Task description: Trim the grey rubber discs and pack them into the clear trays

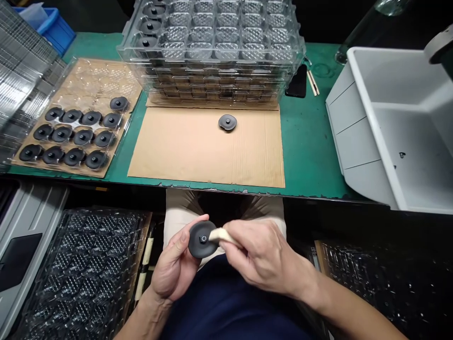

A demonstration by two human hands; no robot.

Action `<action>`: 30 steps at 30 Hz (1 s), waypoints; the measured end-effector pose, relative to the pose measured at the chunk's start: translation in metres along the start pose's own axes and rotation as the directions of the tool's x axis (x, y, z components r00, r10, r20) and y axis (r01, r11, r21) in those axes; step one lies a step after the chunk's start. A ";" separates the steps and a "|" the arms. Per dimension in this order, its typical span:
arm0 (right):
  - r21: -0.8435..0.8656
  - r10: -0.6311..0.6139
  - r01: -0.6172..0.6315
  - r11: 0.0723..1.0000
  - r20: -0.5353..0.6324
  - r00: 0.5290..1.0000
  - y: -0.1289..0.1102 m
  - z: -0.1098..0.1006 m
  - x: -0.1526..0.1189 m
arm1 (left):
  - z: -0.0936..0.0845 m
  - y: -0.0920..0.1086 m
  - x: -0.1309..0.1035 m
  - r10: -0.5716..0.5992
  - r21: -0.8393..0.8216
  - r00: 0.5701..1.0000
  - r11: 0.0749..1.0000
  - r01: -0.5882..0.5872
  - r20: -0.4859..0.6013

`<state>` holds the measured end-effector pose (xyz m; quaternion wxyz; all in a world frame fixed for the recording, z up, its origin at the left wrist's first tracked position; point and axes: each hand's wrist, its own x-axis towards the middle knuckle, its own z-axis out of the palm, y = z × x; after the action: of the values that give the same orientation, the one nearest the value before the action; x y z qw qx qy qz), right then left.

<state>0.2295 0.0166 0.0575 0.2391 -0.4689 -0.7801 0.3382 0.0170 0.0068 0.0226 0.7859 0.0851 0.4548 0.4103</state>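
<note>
Over the lap, my left hand [177, 264] grips a round black part [198, 248] by its edge, with its dished face and small central post turned up. Pinched between the fingers of my right hand [260, 252] is a cream-coloured tool or strip [221, 234], whose tip reaches over the part beside the post. Another black part [227, 123] lies alone on the cardboard sheet [184, 146]. To the left, a clear tray [102, 78] holds several similar black parts in its pockets.
Stacked clear trays [219, 71] stand behind the cardboard. A grey bin [368, 118] sits at the right, a blue bin [58, 30] at the far left. More trays [88, 269] lie below the green table's [307, 156] front edge.
</note>
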 end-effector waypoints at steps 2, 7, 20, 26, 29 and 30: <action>0.039 -0.039 0.036 0.999 0.060 0.997 -0.001 0.000 -0.001 | -0.001 -0.001 0.001 -0.009 -0.005 1.000 1.000 0.008 -0.029; -0.051 0.039 -0.040 0.998 -0.013 0.999 0.000 0.001 -0.001 | -0.003 -0.003 0.001 -0.044 0.019 0.996 0.999 0.046 -0.080; -0.069 -0.011 0.015 0.997 0.050 0.999 -0.002 0.003 -0.001 | 0.000 0.001 0.001 -0.069 0.028 0.998 0.997 0.069 -0.008; -0.207 -0.097 0.090 0.974 -0.024 0.995 0.000 0.006 0.005 | -0.001 -0.006 0.002 -0.091 0.034 0.991 0.995 0.088 0.101; -0.188 -0.025 0.022 0.982 -0.010 1.000 -0.003 0.003 0.002 | -0.002 -0.005 0.004 -0.046 0.026 0.998 0.999 0.045 0.038; -0.174 -0.001 0.004 0.985 0.016 1.000 -0.004 0.001 0.000 | -0.002 -0.004 0.005 -0.038 0.025 0.999 0.999 0.037 0.029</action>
<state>0.2268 0.0148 0.0595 0.1916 -0.4844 -0.8091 0.2721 0.0189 0.0071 0.0162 0.7991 0.0921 0.4496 0.3884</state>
